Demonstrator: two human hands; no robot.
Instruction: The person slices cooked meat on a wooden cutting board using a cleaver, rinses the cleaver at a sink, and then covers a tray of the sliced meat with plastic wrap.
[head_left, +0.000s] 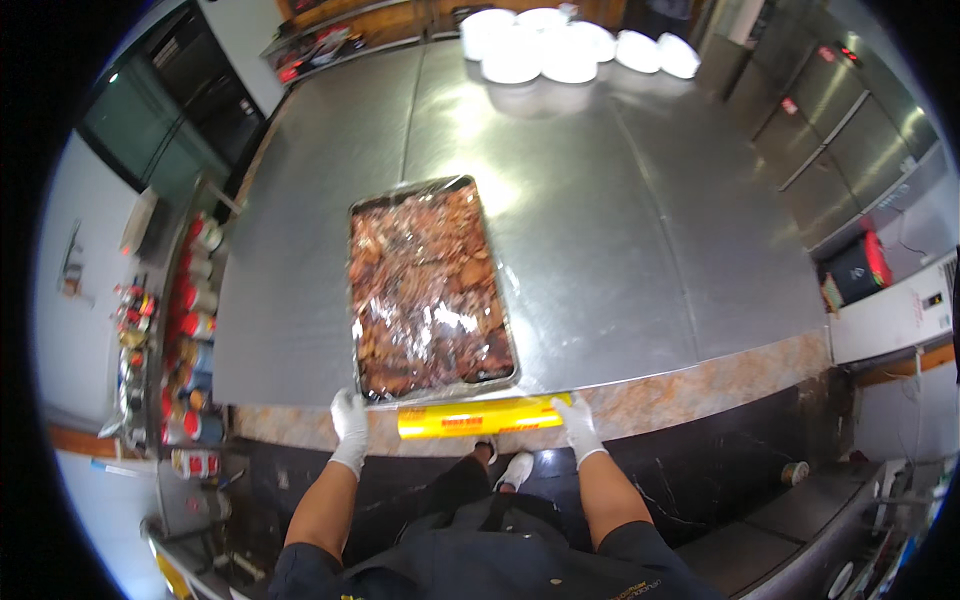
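A metal sheet tray (515, 375) piled with browned, cooked meat (427, 285) lies lengthwise before me on the steel tabletop. Clear plastic film (450, 319) stretches over the meat, shiny and wrinkled, and spills past the tray's right side. My left hand (349, 426), in a white glove, is at the tray's near left corner; whether its fingers grip the film or the rim is hard to see. In my gloved right hand (577, 424) is the right end of a yellow plastic wrap roll (480, 417), level along the table's near edge and bearing red print.
Several white round containers (540, 49) stand at the table's far end. Jars and tubs (199, 326) line a shelf on the left. Steel refrigerator doors (832, 112) are at the far right. A stone-patterned border (697, 386) runs along the near table edge.
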